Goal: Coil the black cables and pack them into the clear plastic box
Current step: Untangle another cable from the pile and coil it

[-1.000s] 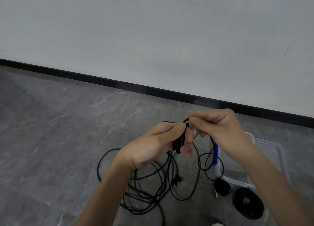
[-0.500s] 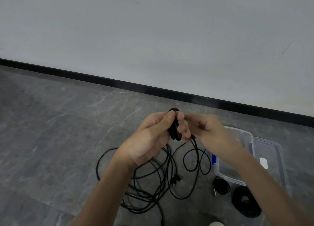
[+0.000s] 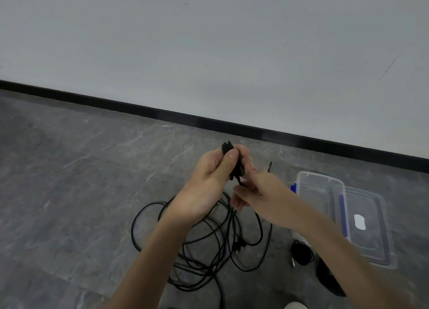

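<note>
My left hand (image 3: pixel 209 181) grips a small black cable coil (image 3: pixel 228 149), thumb pressed on its front. Just below and right of it, my right hand (image 3: pixel 260 192) pinches the free strand of the same cable, whose tip sticks up past my fingers. A loose tangle of black cables (image 3: pixel 209 243) lies on the floor beneath both hands. The clear plastic box (image 3: pixel 318 192) stands open on the floor to the right, with nothing seen inside it. Two finished black coils, a small coil (image 3: pixel 300 253) and a larger coil (image 3: pixel 325 276), lie in front of the box.
The box lid (image 3: pixel 371 227) lies flat against the box's right side, with a white label on it. The floor is grey stone-patterned tile. A white wall with a black skirting strip (image 3: pixel 209 120) runs behind. A pale object (image 3: pixel 296 306) shows at the bottom edge.
The left hand rose with the coil. The right hand dropped from beside the coil's top to below it, drawing the strand down; the hanging loop under it has shortened.
</note>
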